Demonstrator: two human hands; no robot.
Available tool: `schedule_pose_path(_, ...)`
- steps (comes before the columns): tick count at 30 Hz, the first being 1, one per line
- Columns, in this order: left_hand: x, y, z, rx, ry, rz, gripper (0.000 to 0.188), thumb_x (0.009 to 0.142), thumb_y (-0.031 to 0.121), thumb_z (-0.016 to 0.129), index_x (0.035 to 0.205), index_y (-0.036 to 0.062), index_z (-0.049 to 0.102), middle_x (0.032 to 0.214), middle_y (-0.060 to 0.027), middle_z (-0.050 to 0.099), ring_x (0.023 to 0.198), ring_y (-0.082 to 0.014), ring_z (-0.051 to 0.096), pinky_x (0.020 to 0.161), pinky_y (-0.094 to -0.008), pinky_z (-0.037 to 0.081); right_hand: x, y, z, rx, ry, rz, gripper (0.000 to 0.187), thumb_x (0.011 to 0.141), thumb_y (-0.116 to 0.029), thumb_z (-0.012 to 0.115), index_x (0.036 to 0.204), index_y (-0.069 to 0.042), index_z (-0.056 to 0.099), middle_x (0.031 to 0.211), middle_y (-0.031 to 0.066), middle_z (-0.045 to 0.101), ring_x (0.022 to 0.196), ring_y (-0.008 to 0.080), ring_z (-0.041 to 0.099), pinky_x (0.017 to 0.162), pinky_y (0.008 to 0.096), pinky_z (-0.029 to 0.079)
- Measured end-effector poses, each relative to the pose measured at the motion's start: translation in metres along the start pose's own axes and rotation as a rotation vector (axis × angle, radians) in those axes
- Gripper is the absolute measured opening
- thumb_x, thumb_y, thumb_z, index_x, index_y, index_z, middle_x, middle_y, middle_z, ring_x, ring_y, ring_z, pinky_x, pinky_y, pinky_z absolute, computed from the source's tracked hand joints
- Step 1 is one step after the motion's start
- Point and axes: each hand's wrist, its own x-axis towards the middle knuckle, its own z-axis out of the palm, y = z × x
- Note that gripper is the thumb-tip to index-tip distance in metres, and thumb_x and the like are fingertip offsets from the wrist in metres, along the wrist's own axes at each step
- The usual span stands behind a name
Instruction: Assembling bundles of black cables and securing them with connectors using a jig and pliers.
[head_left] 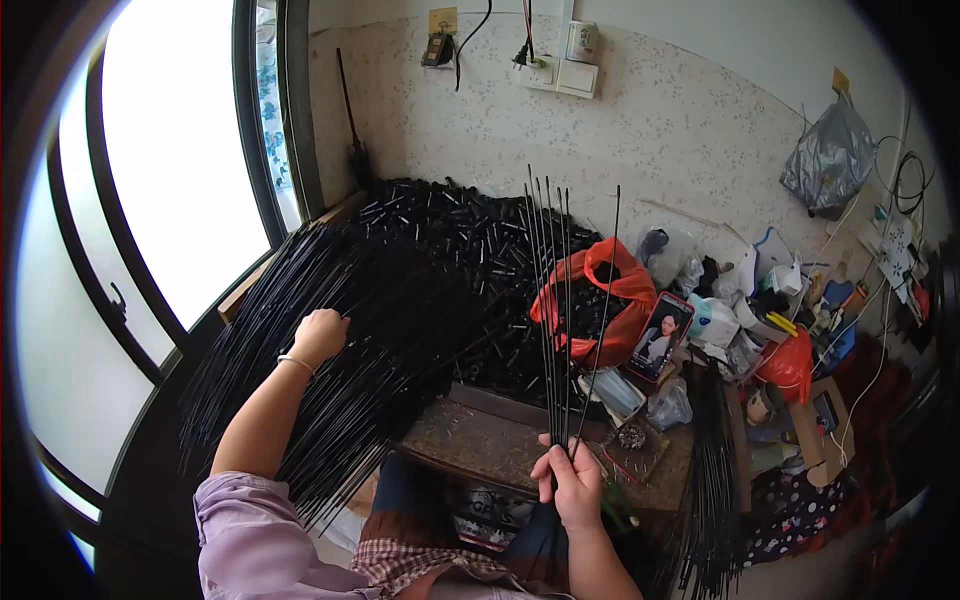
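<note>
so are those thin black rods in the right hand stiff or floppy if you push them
The rods are probably fairly stiff, since they stand nearly straight above the right hand. Each is likely light, being so thin. Pushed, their tops may sway apart, as they fan out above the grip.

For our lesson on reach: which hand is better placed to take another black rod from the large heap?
Probably the left hand: it is at the large heap, while the right hand, away from it, grips a bunch of black rods.
</note>
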Motion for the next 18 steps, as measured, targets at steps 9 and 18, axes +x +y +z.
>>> schedule_pose_path(9, -0.047, 0.135, -0.06, -1.394, -0.396, 0.032, 0.046, 0.082, 0.035, 0.031, 0.093, -0.0061, 0.047, 0.076, -0.0174, 0.055, 0.066, -0.0211, 0.056, 0.061, -0.0302, 0.045, 0.03, 0.012, 0.012, -0.143, 0.006, -0.147, 0.015, 0.08, -0.013, 0.04, 0.087, -0.001, 0.046, 0.065, 0.0025, 0.049, 0.048, 0.0075, 0.044, 0.046, 0.0175, 0.036)
schedule_pose_path(18, -0.082, 0.178, -0.002, -2.099, -0.886, 0.005, 0.025, 0.077, 0.017, 0.047, 0.093, -0.0018, 0.048, 0.081, -0.0118, 0.055, 0.075, -0.0187, 0.054, 0.069, -0.0292, 0.043, -0.017, 0.105, 0.003, -0.468, -0.131, 0.147, 0.036, 0.074, -0.002, 0.047, 0.106, -0.004, 0.031, 0.073, 0.005, 0.046, 0.05, 0.0079, 0.045, 0.047, 0.0175, 0.038)
